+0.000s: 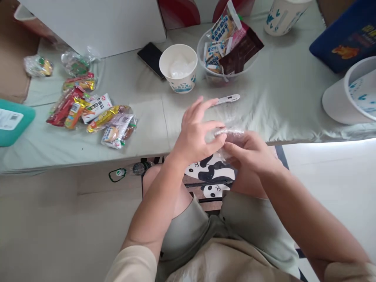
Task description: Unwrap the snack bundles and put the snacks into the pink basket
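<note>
short beige sleeves | beige shirt, seemingly plain | grey-green shorts

I've got a pale green cloth-covered table: snack packets left, black phone beside a paper cup, clear bowl mid-back, slim white tool in front, white bin far right.

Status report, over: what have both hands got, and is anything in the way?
Left hand pinching crinkled clear plastic. Right hand gripping it too. Closest clutter: white utility knife on tablecloth, partly hidden behind left hand.
</note>
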{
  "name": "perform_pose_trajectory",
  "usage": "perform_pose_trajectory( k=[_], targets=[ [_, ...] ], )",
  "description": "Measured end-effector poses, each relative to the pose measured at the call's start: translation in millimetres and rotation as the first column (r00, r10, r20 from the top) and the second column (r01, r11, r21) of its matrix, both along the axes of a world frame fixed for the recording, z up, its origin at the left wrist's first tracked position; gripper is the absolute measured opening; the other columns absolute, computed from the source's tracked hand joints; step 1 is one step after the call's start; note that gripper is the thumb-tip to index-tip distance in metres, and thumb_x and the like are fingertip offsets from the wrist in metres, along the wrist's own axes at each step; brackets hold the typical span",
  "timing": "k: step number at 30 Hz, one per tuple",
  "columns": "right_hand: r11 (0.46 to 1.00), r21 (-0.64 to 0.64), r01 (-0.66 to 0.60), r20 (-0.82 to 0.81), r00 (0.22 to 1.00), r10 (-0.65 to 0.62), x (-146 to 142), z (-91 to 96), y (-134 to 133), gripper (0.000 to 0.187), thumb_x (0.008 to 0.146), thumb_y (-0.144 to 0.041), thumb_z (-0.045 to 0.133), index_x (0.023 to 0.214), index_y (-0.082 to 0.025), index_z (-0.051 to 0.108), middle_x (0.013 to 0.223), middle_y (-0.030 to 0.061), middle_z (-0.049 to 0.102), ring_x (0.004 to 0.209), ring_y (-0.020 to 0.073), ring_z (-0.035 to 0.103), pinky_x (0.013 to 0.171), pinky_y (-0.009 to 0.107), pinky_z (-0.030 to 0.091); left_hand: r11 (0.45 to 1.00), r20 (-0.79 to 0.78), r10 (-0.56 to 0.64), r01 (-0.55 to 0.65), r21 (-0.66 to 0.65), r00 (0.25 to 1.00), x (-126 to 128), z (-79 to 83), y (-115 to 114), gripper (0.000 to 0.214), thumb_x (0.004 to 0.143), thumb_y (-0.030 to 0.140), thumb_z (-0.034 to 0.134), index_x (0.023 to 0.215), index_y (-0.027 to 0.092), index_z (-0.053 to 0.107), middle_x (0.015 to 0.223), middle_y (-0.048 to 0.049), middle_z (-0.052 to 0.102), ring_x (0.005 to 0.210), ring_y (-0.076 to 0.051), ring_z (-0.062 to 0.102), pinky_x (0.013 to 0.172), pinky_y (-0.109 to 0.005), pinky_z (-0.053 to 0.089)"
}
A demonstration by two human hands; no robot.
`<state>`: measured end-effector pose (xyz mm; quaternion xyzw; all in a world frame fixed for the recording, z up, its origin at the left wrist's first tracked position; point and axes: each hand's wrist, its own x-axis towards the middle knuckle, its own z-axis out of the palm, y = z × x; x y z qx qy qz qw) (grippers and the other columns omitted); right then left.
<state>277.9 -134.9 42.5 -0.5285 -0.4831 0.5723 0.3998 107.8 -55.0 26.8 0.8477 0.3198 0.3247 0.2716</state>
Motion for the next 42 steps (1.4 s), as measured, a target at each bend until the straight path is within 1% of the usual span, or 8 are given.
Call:
perform_pose_trajectory(
  k=[7, 13, 17, 22, 28, 32, 36, 42],
  targets=[
    [0.991, 0.13, 0.006, 0.17, 0.985, -0.028, -2.8, 7.5, 49.0, 0.012, 0.077, -0.028, 0.061, 0.084, -0.018, 0.066, 0.066, -0.0015, 0.06, 0.062, 0.0122, 0.052, 0.059, 0.028, 0.041, 0.912, 0.237, -0.026, 0.12, -0.393, 0.971, -8.9, -9.2, 33.1, 0.024, 0.088, 0.035, 0.068, 0.106, 0.02, 0.071, 0.109, -0.0066, 0.077, 0.106, -0.022, 0.071, 0.098, -0.036, 0.055],
    [0.928, 0.256, 0.27, 0.123, 0.943, -0.308, -13.9, -39.9, 71.6, 0.031, 0.078, -0.042, 0.075, 0.085, -0.024, 0.052, 0.079, -0.002, 0.057, 0.071, 0.0116, 0.053, 0.061, 0.026, 0.042, 0.827, 0.301, 0.197, 0.007, -0.563, 0.933, -20.8, -16.4, 37.8, 0.026, 0.085, 0.032, 0.07, 0.07, 0.02, 0.052, 0.066, 0.004, 0.049, 0.062, -0.009, 0.046, 0.06, -0.024, 0.039],
    [0.924, 0.255, 0.284, 0.002, 0.956, -0.294, -24.2, -49.7, 75.4, 0.051, 0.072, -0.049, 0.083, 0.106, -0.028, 0.051, 0.098, 0.0009, 0.06, 0.088, 0.0158, 0.061, 0.065, 0.027, 0.048, 0.746, 0.412, 0.245, 0.101, -0.658, 0.878, -22.1, -11.7, 40.8, 0.037, 0.081, 0.036, 0.075, 0.067, 0.021, 0.044, 0.062, 0.0055, 0.04, 0.056, -0.007, 0.036, 0.052, -0.022, 0.03],
    [0.957, 0.17, 0.234, -0.116, 0.969, -0.216, -44.8, -50.0, 88.6, 0.048, 0.079, -0.049, 0.076, 0.113, -0.028, 0.05, 0.082, -0.0032, 0.059, 0.068, 0.0137, 0.058, 0.062, 0.029, 0.049, 0.59, 0.46, 0.313, 0.209, -0.78, 0.831, -37.8, -26.4, 46.3, 0.041, 0.067, 0.031, 0.084, 0.098, 0.023, 0.059, 0.075, 0.0044, 0.063, 0.06, -0.008, 0.055, 0.056, -0.021, 0.045],
    [0.928, 0.258, 0.268, -0.022, 0.962, -0.272, -54.3, -48.0, 91.8, 0.025, 0.08, -0.038, 0.076, 0.092, -0.023, 0.059, 0.077, -0.0024, 0.062, 0.068, 0.0122, 0.059, 0.063, 0.028, 0.05, 0.634, 0.413, 0.427, 0.059, -0.771, 0.804, -51.5, -32.5, 57.0, 0.038, 0.067, 0.018, 0.08, 0.099, 0.022, 0.06, 0.078, 0.0034, 0.07, 0.067, -0.01, 0.064, 0.064, -0.021, 0.052],
    [0.769, 0.554, 0.318, 0.199, 0.847, -0.493, -50.9, -31.8, 97.9, 0.008, 0.084, -0.027, 0.069, 0.084, -0.024, 0.062, 0.073, -0.0025, 0.06, 0.065, 0.0123, 0.055, 0.061, 0.028, 0.046, 0.658, 0.492, 0.535, 0.027, -0.753, 0.687, -51.2, -29.7, 75.8, 0.027, 0.07, 0.024, 0.079, 0.089, 0.022, 0.061, 0.076, 0.0035, 0.069, 0.068, -0.009, 0.066, 0.067, -0.022, 0.053],
    [0.492, 0.87, 0.028, 0.356, 0.655, -0.667, -53.3, 16.6, 130.7, 0.01, 0.081, -0.016, 0.063, 0.08, -0.025, 0.064, 0.071, 0.0005, 0.061, 0.068, 0.017, 0.058, 0.066, 0.033, 0.048, 0.647, 0.542, 0.566, 0.073, -0.759, 0.621, -51.3, -30.9, 91.7, 0.016, 0.075, 0.026, 0.072, 0.08, 0.021, 0.058, 0.068, 0.0043, 0.064, 0.062, -0.008, 0.062, 0.065, -0.022, 0.051],
    [0.851, 0.321, -0.416, 0.937, 0.273, -0.219, -72.1, 59.7, 221.5, 0.024, 0.084, -0.007, 0.057, 0.095, -0.023, 0.072, 0.1, 0.0108, 0.071, 0.093, 0.0284, 0.067, 0.078, 0.041, 0.048, 0.64, 0.568, 0.549, 0.128, -0.757, 0.613, -56.6, -34.0, 94.0, 0.014, 0.079, 0.026, 0.069, 0.078, 0.021, 0.057, 0.065, 0.0052, 0.061, 0.061, -0.008, 0.059, 0.064, -0.023, 0.049]
  ],
)
